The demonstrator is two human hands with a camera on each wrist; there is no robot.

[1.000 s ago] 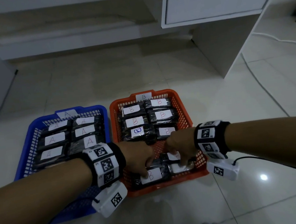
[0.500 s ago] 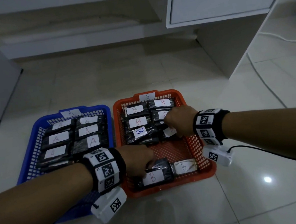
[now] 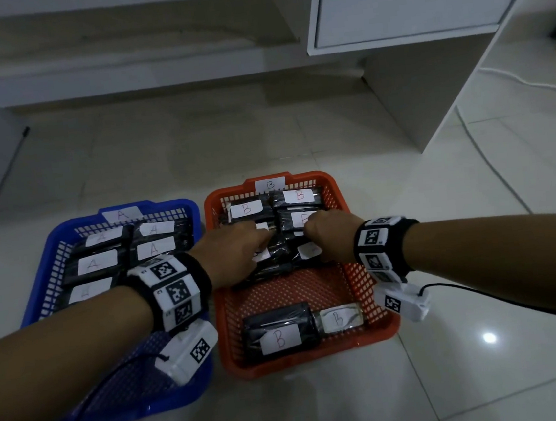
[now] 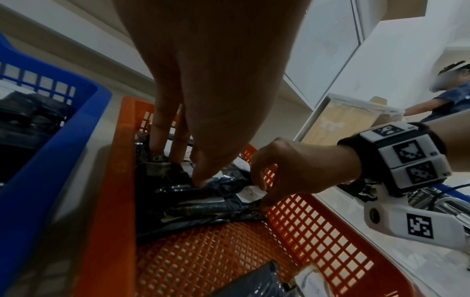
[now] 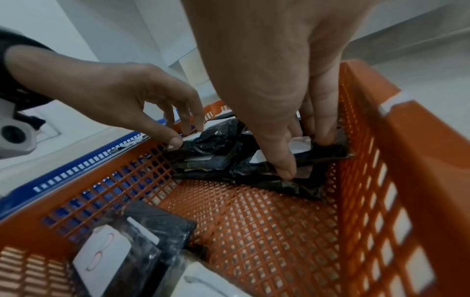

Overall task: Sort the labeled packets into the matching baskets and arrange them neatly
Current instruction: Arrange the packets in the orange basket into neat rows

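Note:
The orange basket [image 3: 376, 306] tagged B holds black packets with white B labels. My left hand [image 3: 256, 245] and right hand [image 3: 310, 237] are side by side over its middle row. The left thumb and fingers pinch a crinkled black B packet [image 4: 203, 201] [image 5: 211, 138]. Thumb and fingers of my right hand [image 5: 304, 155] grip the neighbouring B packet [image 5: 328, 154] by the right wall. Two more lie at the front: a black B packet [image 3: 279, 333] and a pale one [image 3: 337, 319]. The blue basket [image 3: 46, 269] tagged A holds A packets [image 3: 98, 263].
The baskets stand side by side on a pale tiled floor [image 3: 476, 378]. A white cabinet [image 3: 402, 1] overhangs at the back right, with a white cable [image 3: 491, 167] trailing past it. Black wires run from both wrist cameras. Another person [image 4: 450, 100] shows far right in the left wrist view.
My left hand let go of the front black B packet and moved forward to the middle row. My right hand left the front earlier and stays on the middle-row packets.

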